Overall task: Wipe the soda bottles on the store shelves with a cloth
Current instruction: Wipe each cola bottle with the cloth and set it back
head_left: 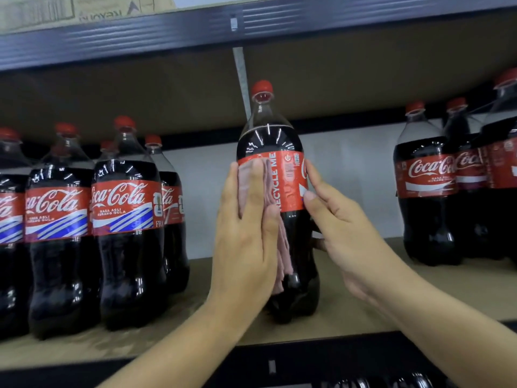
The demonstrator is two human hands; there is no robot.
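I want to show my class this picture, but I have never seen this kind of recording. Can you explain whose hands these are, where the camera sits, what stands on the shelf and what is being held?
There is no machine here: a person works with bare hands, and the single picture comes from a camera worn on their head, looking forward and down. The left hand presses a pink folded cloth flat against a large dark cola bottle with a red cap and red label. The right hand steadies that bottle from its other side, fingers on the label. The bottle stands on a tan store shelf. More red-labelled cola bottles stand in a group at the left and another at the right.
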